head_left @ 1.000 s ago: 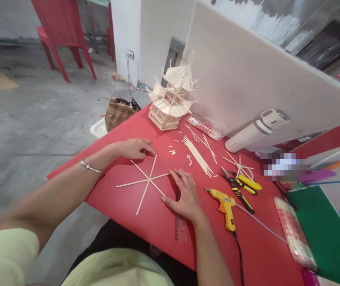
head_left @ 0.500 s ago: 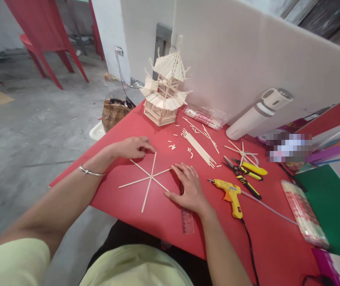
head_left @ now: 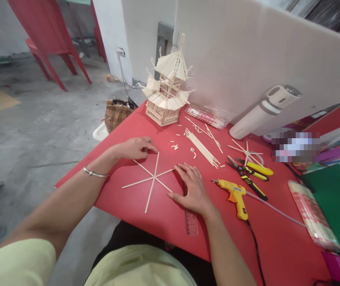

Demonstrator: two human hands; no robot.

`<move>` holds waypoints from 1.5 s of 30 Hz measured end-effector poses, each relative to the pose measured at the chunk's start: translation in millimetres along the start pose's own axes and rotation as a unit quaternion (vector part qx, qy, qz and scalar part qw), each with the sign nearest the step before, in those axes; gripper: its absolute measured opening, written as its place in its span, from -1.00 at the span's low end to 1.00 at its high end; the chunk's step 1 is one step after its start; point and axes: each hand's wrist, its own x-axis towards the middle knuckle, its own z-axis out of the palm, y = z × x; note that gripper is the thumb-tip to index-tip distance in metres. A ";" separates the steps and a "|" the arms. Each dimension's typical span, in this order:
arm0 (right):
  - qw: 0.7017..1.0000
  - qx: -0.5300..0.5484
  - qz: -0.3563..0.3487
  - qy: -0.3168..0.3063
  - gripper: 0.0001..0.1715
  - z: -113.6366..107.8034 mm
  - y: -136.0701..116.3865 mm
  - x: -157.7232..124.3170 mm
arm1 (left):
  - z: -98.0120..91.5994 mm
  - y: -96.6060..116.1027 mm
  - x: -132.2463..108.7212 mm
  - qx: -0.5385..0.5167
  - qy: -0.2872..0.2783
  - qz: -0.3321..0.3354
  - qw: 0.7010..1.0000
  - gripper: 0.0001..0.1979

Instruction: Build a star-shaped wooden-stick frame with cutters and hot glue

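A six-armed star of thin wooden sticks (head_left: pixel 154 177) lies flat on the red table in front of me. My left hand (head_left: pixel 134 148) rests at its far side, an index fingertip at the end of the top arm and the other fingers loosely bent. At the star's right, my right hand (head_left: pixel 191 186) is spread. Its index finger touches the tip of one arm and its thumb the tip of the arm below. A clear ruler (head_left: pixel 191 222) lies partly hidden under the right hand and wrist.
A stick-built pagoda model (head_left: pixel 166 87) stands at the back. Loose sticks (head_left: pixel 202 147) and short offcuts lie before it. To the right are a yellow glue gun (head_left: pixel 234 194), pliers (head_left: pixel 248 180), a smaller stick star (head_left: pixel 246 152), a white flask (head_left: pixel 265 111) and a stick packet (head_left: pixel 313 214).
The view has shifted slightly, so everything sits a little further right in it. Both hands keep their places on the star's arms.
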 end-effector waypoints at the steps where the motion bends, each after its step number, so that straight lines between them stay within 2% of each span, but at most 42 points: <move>1: 1.000 -0.001 0.000 0.002 -0.01 0.5 0.2 -0.3 | 0.1 0.4 -0.1 0.001 0.000 -0.002 1.000 -0.47; 9: 1.000 -0.003 0.000 0.004 0.04 3.1 1.9 -1.9 | 3.1 0.5 -1.7 -0.001 0.014 -0.014 1.000 -0.49; 14: 1.000 0.006 -0.003 0.018 0.11 3.6 1.0 -2.8 | 4.6 -1.6 -5.8 -0.033 0.051 0.001 0.998 -0.63; 17: 0.999 0.012 -0.003 0.051 -0.07 -1.7 -4.0 -3.3 | 2.7 3.4 -14.1 -0.041 0.061 0.008 0.997 -0.74; 20: 0.995 0.026 -0.003 0.101 -0.46 -14.4 -15.8 3.8 | 2.7 11.4 -24.9 -0.044 0.062 0.025 0.997 -0.79; 22: 0.993 0.038 0.017 0.111 -0.65 -24.0 -26.9 15.9 | 5.2 15.4 -31.1 -0.060 0.066 0.035 0.995 -0.81; 25: 0.994 0.043 0.074 0.064 -0.77 -32.7 -44.5 43.2 | 12.1 16.9 -36.1 -0.094 0.073 0.040 0.992 -0.82; 29: 0.990 0.030 0.130 -0.043 -0.68 -28.2 -61.1 79.2 | 21.5 14.3 -36.2 -0.106 0.086 0.046 0.990 -0.79; 32: 0.986 0.006 0.141 -0.089 -0.65 -20.0 -65.8 94.0 | 24.7 13.5 -35.6 -0.100 0.087 0.049 0.990 -0.75; 38: 0.978 -0.013 0.163 -0.127 -0.59 -11.2 -63.4 98.1 | 24.9 15.2 -35.7 -0.101 0.078 0.050 0.991 -0.85; 41: 0.977 -0.013 0.169 -0.126 -0.57 -9.5 -61.5 96.5 | 25.9 15.7 -34.8 -0.102 0.080 0.042 0.991 -0.91; 45: 0.978 -0.014 0.164 -0.125 -0.59 -7.4 -59.7 96.8 | 27.6 13.9 -33.1 -0.099 0.081 0.036 0.991 -0.89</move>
